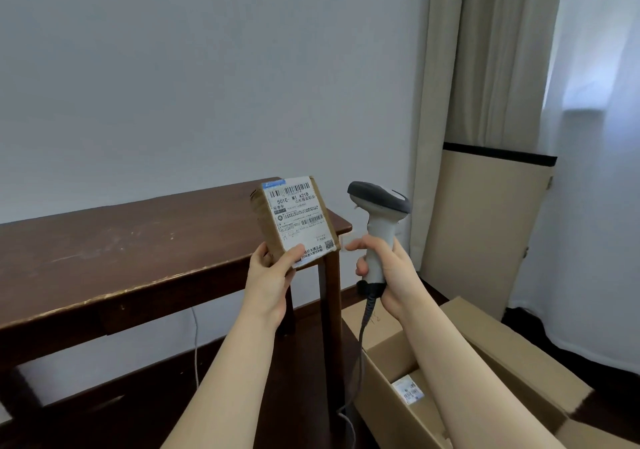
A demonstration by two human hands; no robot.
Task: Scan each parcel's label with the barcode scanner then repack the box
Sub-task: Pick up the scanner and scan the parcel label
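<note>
Parcel (294, 220): small brown cardboard carton, held up in the air over the right end of the dark wooden table (138, 241), tilted back, white shipping label (300, 218) facing the person. Label carried barcodes near its top and middle, bold "501E- M1 A21B", a small square code at the lower right; finer print too small to read. Left hand (273, 272) gripped the parcel's lower near corner, thumb laid over the label's bottom edge, covering some print there; fingers behind the carton were out of sight. Right hand (384, 268) was wrapped around the pale handle of the barcode scanner (379, 213), its dark grey head turned left toward the parcel, close beside it but apart. Index finger extended forward near the trigger area; whether it pressed, could not tell. Scanner's cable (363, 327) ran down past the table leg. Open cardboard box (502, 362) on the floor at near right, largely blocked by the right forearm; one labelled item (408, 391) showed inside, its label blurred.
</note>
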